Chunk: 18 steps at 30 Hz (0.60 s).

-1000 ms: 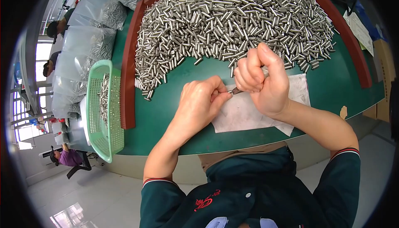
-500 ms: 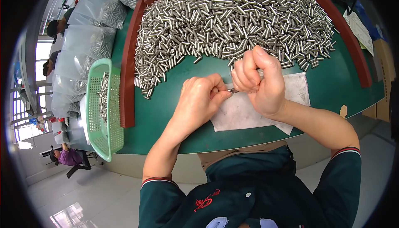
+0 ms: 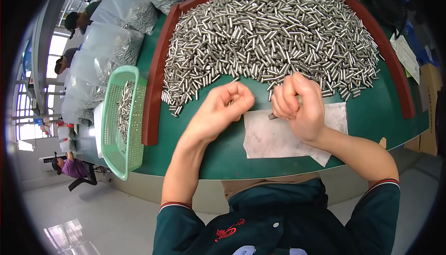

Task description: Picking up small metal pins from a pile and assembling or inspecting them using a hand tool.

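Note:
My left hand (image 3: 223,108) is closed in front of the pile, thumb tip against the curled forefinger. A small glint shows between its fingers, but what it holds is mostly hidden. My right hand (image 3: 302,108) is closed above a stained white cloth (image 3: 278,139). From its lower left side sticks the dark grey end of a metal pin (image 3: 272,115); the rest is hidden by the fingers. The two hands are apart. Beyond them spreads a large heap of short, shiny metal pins (image 3: 274,32) on the green tabletop (image 3: 218,157).
Dark red rails (image 3: 155,87) border the heap on its left, far and right sides. Left of them stands a green perforated basket (image 3: 135,139) with pins inside. Clear bags of pins (image 3: 125,46) line the far left. A dark fan (image 3: 388,4) is at far right; people sit at left.
My hands have drawn apart; before, they met at a small metal piece over the cloth's left edge. The whole view has shifted slightly.

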Each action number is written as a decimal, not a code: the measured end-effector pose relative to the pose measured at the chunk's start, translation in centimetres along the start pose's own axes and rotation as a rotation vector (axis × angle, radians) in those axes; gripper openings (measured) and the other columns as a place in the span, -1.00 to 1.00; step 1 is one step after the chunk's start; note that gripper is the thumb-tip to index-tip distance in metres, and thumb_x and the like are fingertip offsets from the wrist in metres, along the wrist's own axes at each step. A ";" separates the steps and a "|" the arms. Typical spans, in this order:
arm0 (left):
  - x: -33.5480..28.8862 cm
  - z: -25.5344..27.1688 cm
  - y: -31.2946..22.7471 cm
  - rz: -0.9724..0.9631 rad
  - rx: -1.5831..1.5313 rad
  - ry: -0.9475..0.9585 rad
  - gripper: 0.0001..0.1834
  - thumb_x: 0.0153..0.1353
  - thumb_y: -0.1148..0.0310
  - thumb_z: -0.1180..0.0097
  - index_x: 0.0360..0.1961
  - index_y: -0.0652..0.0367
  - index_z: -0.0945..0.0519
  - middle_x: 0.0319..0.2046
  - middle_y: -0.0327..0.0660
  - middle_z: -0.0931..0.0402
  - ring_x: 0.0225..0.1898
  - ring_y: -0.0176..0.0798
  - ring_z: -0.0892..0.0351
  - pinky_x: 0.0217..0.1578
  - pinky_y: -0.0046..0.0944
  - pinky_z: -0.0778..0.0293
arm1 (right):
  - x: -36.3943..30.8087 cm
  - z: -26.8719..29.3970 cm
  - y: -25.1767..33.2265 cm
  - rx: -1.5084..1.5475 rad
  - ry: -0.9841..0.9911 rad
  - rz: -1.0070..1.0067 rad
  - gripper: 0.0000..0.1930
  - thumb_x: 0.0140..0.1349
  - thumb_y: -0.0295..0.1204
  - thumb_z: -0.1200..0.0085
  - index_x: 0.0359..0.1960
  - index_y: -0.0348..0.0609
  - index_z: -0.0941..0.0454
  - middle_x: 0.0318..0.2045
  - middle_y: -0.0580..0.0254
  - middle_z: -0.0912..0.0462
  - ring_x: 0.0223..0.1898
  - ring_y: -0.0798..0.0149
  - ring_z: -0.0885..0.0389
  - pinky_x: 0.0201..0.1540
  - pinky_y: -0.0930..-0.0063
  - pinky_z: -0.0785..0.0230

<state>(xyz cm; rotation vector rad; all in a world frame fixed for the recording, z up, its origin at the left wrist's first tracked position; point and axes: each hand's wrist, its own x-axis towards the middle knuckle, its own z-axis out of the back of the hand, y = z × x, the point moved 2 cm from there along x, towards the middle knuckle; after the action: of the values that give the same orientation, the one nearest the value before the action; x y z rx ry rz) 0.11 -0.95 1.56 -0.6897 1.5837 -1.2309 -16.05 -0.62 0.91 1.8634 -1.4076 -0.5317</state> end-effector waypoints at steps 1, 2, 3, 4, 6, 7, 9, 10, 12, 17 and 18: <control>0.3 0.6 0.2 -0.005 -0.453 0.190 -0.79 0.16 0.27 0.02 -0.45 0.19 -0.34 -0.64 -0.40 -0.16 -0.65 -0.56 -0.03 -0.61 -0.57 -0.04 | -0.2 0.0 0.1 -0.003 0.007 -0.002 -0.59 0.27 -0.32 0.41 -0.78 -0.11 -0.06 -0.83 0.41 -0.08 -0.77 0.52 0.02 -0.70 0.63 0.13; 0.5 1.0 0.1 -0.045 -0.666 0.298 -0.77 0.20 0.24 0.08 -0.45 0.16 -0.27 -0.59 -0.37 -0.11 -0.63 -0.54 -0.01 -0.61 -0.56 -0.04 | -0.2 0.0 0.1 -0.004 0.023 -0.004 -0.59 0.27 -0.31 0.41 -0.78 -0.11 -0.05 -0.84 0.40 -0.08 -0.77 0.51 0.02 -0.69 0.62 0.12; 0.5 1.4 0.1 -0.120 -0.762 0.323 -0.78 0.24 0.25 0.15 -0.45 0.13 -0.23 -0.54 -0.35 -0.13 -0.59 -0.54 -0.05 -0.59 -0.56 -0.07 | -0.2 -0.1 0.2 0.002 0.045 -0.016 -0.58 0.27 -0.30 0.40 -0.78 -0.11 -0.06 -0.84 0.39 -0.08 -0.77 0.51 0.02 -0.70 0.62 0.12; 0.6 1.7 0.1 -0.156 -0.881 0.337 -0.81 0.25 0.28 0.18 -0.42 0.13 -0.23 -0.53 -0.34 -0.15 -0.58 -0.53 -0.06 -0.58 -0.56 -0.09 | -0.1 0.0 0.2 0.012 0.036 -0.023 -0.58 0.27 -0.29 0.39 -0.78 -0.11 -0.06 -0.84 0.39 -0.08 -0.77 0.51 0.02 -0.70 0.62 0.11; 0.5 2.0 0.0 -0.214 -0.951 0.229 -0.84 0.25 0.30 0.19 -0.40 0.15 -0.28 -0.53 -0.33 -0.17 -0.58 -0.51 -0.07 -0.58 -0.54 -0.10 | 0.1 0.0 -0.1 0.039 0.021 -0.039 -0.57 0.27 -0.28 0.40 -0.79 -0.11 -0.07 -0.85 0.39 -0.08 -0.79 0.51 0.03 -0.72 0.62 0.11; 0.6 2.0 -0.1 -0.224 -0.968 0.185 -0.85 0.24 0.30 0.17 -0.38 0.16 -0.30 -0.53 -0.32 -0.18 -0.58 -0.50 -0.08 -0.58 -0.54 -0.11 | 0.2 0.2 0.0 0.038 0.025 -0.038 -0.57 0.27 -0.28 0.40 -0.79 -0.11 -0.07 -0.85 0.39 -0.08 -0.79 0.51 0.03 -0.72 0.62 0.11; 0.7 1.9 -0.8 -0.246 -0.858 0.043 -0.78 0.18 0.23 0.14 -0.41 0.18 -0.36 -0.54 -0.28 -0.21 -0.58 -0.47 -0.09 -0.60 -0.51 -0.09 | 0.2 0.6 0.0 0.055 0.004 -0.041 -0.57 0.27 -0.27 0.41 -0.79 -0.11 -0.07 -0.86 0.39 -0.08 -0.80 0.51 0.03 -0.72 0.61 0.11; 0.4 1.6 -1.6 -0.238 -0.789 -0.075 -0.75 0.15 0.21 0.11 -0.44 0.19 -0.37 -0.54 -0.25 -0.24 -0.57 -0.47 -0.11 -0.61 -0.51 -0.08 | 0.3 0.5 0.1 0.043 0.002 -0.034 -0.57 0.27 -0.27 0.42 -0.78 -0.11 -0.07 -0.87 0.39 -0.08 -0.80 0.51 0.04 -0.73 0.61 0.11; 1.0 2.5 -0.5 -0.235 -0.631 -0.151 -0.73 0.19 0.20 0.15 -0.47 0.19 -0.39 -0.59 -0.26 -0.28 -0.62 -0.48 -0.10 -0.63 -0.51 -0.07 | 0.2 0.5 0.1 0.037 0.002 -0.031 -0.57 0.27 -0.27 0.41 -0.78 -0.11 -0.08 -0.87 0.39 -0.08 -0.80 0.52 0.03 -0.73 0.62 0.11; 1.0 2.2 -0.2 -0.383 0.636 -0.678 -0.71 0.04 0.28 -0.13 -0.65 0.27 -0.46 -0.87 -0.34 -0.20 -0.80 -0.45 -0.19 -0.75 -0.34 -0.12 | 0.5 0.3 0.2 0.036 -0.010 -0.044 -0.58 0.27 -0.26 0.42 -0.77 -0.11 -0.08 -0.87 0.39 -0.08 -0.81 0.53 0.03 -0.74 0.63 0.10; 1.0 1.6 -0.5 -0.368 0.758 -0.678 -0.75 0.04 0.32 -0.13 -0.61 0.29 -0.48 -0.85 -0.35 -0.19 -0.79 -0.48 -0.14 -0.74 -0.39 -0.09 | 0.5 0.4 0.3 0.024 -0.016 -0.043 -0.58 0.27 -0.26 0.41 -0.77 -0.11 -0.08 -0.87 0.39 -0.09 -0.81 0.53 0.03 -0.74 0.63 0.09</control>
<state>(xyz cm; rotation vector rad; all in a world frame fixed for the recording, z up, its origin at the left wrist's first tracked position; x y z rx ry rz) 1.16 -2.55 1.65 -0.7851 0.3837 -1.5108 -16.37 -1.23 0.90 1.9167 -1.3928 -0.5548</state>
